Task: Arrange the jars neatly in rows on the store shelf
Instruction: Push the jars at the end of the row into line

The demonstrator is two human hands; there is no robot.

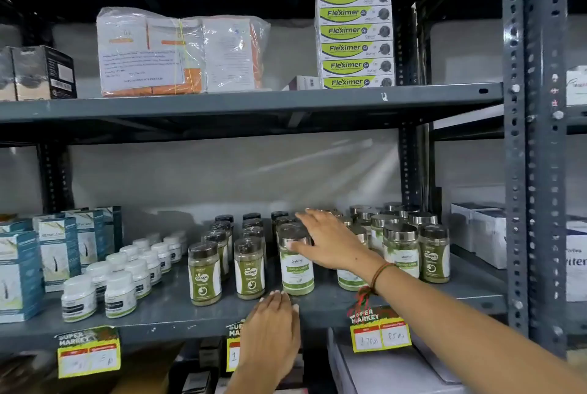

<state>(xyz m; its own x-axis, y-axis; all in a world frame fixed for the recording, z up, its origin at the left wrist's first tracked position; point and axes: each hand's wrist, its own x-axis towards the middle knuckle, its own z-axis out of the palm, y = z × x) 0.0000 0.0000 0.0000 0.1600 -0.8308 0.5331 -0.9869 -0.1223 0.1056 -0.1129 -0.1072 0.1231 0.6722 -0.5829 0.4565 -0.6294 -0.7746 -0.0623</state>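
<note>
On the grey middle shelf [178, 308] stand rows of green-labelled jars. Dark-lidded jars [205, 273] run back in rows at the centre; silver-lidded jars [400, 250] cluster on the right. My right hand [330, 241] wraps around the silver lid of a tall jar with a green and white label [297, 273], standing upright at the shelf front. My left hand [273, 330] rests on the shelf's front edge just below that jar, fingers together, holding nothing.
Small white bottles [120, 285] and teal boxes [60, 250] fill the shelf's left. White boxes [489, 235] sit far right. Yellow price tags [379, 335] hang on the front edge. The upper shelf holds wrapped packs [178, 50] and stacked Fleximer boxes [354, 39]. A steel upright [533, 139] stands right.
</note>
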